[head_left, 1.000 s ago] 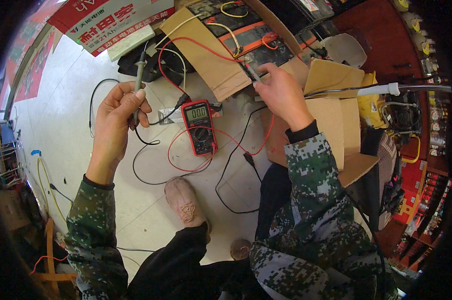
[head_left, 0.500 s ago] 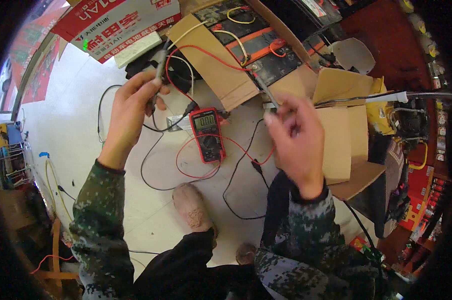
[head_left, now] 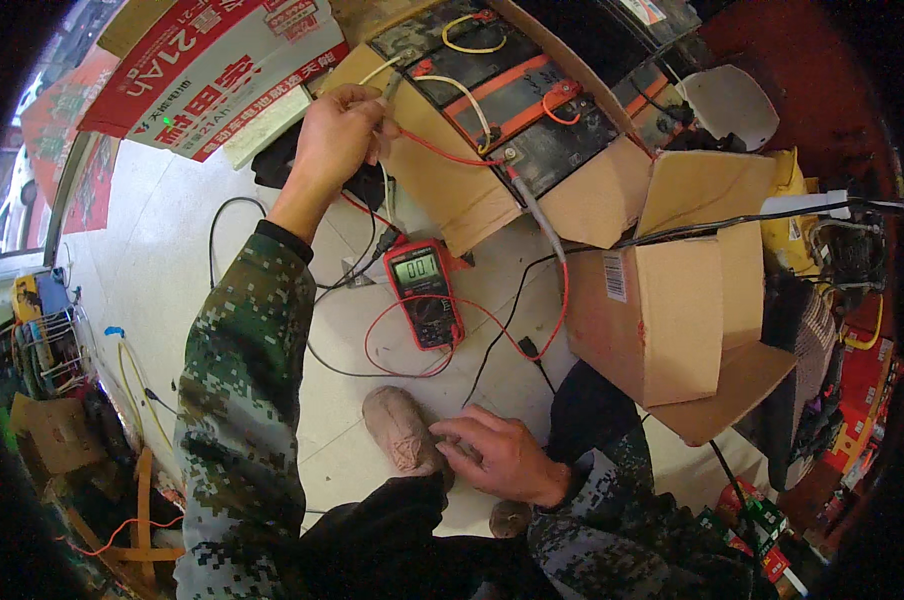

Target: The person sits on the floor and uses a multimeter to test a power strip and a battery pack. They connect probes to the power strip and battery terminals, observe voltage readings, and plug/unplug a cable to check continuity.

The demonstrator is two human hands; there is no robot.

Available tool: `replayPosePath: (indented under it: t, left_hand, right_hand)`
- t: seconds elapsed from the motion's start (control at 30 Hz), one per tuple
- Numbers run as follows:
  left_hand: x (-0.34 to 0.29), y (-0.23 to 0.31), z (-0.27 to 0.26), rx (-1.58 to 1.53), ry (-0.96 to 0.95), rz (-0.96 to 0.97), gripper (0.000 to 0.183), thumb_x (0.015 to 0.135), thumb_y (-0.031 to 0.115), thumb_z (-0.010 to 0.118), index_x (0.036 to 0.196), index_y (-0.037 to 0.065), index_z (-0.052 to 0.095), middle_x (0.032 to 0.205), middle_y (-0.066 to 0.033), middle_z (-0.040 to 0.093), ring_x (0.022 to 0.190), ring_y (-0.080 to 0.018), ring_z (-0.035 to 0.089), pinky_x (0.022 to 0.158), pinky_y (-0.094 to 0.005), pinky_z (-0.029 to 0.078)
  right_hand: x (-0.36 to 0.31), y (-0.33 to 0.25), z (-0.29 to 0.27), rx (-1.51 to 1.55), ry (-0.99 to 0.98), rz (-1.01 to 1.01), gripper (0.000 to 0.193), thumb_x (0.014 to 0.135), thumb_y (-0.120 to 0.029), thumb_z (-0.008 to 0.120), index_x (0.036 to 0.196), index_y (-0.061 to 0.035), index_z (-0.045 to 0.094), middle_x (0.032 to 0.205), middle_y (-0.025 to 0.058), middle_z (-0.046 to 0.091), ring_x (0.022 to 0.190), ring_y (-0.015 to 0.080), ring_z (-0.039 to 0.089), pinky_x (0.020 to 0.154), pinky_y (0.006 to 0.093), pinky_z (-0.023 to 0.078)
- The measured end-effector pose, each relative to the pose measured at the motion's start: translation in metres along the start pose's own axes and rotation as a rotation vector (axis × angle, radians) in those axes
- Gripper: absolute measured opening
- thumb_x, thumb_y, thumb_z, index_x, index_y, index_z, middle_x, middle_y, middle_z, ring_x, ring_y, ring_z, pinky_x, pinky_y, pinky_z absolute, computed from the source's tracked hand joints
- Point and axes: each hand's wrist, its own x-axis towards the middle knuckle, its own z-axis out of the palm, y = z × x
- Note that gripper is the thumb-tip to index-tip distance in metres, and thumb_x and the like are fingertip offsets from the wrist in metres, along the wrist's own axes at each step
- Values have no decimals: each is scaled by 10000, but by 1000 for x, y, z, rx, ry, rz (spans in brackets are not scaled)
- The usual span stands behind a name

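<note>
My left hand is closed in a pinch on a grey test-lead clip at the near left corner of a black battery pack in an opened cardboard box. Whether that clip touches metal is hidden. A second grey test-lead clip, on the red lead, hangs from a terminal at the pack's near edge, with no hand on it. My right hand is low by my shoe, fingers apart and empty. A red and black multimeter lies on the floor between my hands, its display lit.
An empty-looking cardboard box stands open on the right, a black cable running across it. A red and white carton is at the far left. Loose leads loop over the pale floor. Yellow and white jumper wires cross the batteries.
My right hand has let go of the red lead's clip, now left on the battery terminal, and dropped toward my shoe. My left hand has moved up and right with its clip. The meter's reading has changed.
</note>
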Motion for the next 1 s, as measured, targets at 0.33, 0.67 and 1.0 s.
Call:
replayPosePath:
  t: [0.33,0.67,1.0]
  left_hand:
    - [1,-2,8,-152,19,-21,286,982,75,549,1207,-101,549,800,-148,706,515,-154,566,508,-285,466]
    - [21,-15,5,-224,9,-7,237,1005,81,540,1174,-83,562,834,-171,728,550,-149,590,530,-286,475]
    - [20,-19,6,-198,3,52,238,1010,115,548,1162,-66,578,865,-162,739,583,-156,626,559,-298,497]
  right_hand:
    - [1,8,-6,44,39,49,277,900,-65,768,1168,-55,700,958,98,667,639,208,651,605,333,534]
    - [0,5,-7,34,-14,64,276,914,-90,744,1180,-54,678,972,115,657,699,263,675,631,377,551]
    - [-2,11,2,2,-11,42,283,906,-64,752,1181,-48,683,962,111,653,659,227,673,583,335,541]
